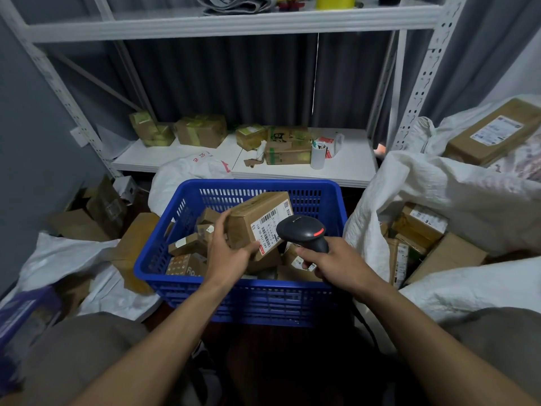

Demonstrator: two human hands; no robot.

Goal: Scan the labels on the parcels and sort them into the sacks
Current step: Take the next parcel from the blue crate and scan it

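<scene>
— What's nearest?

— Two bare forearms reach out over a blue basket [248,300]. The left hand [231,253] has its grip clamped on a parcel [251,218]. The thumb is at the parcel's lower edge and the fingers run up its left face. The parcel is held tilted above the basket's contents.

— And the other hand?

— The right hand [336,265] has its grip wrapped round the handle of a black scanner [303,231]. The scanner's head, which has a red mark on it, sits just beside the parcel's white label [270,230].

— What's in the basket?

— More small boxes [187,247], piled loosely under the held parcel.

— Where are the sacks?

— There are white woven ones on both sides. The right sack [439,194] is just beside the basket, and its open mouth shows several cartons [424,227] inside. A long flat package [491,133] lies on top, further back. The left sack [58,253] lies low on the floor, with brown cardboard [134,244] between it and the basket. A third sack [181,177] sits behind the basket.

— And beyond that?

— A white metal shelf [345,171] carries taped boxes [202,130] and a white cup [318,156]. A corrugated grey wall [234,83] stands behind it. Higher up, a yellow container [335,1] is on the upper shelf [234,22].
</scene>
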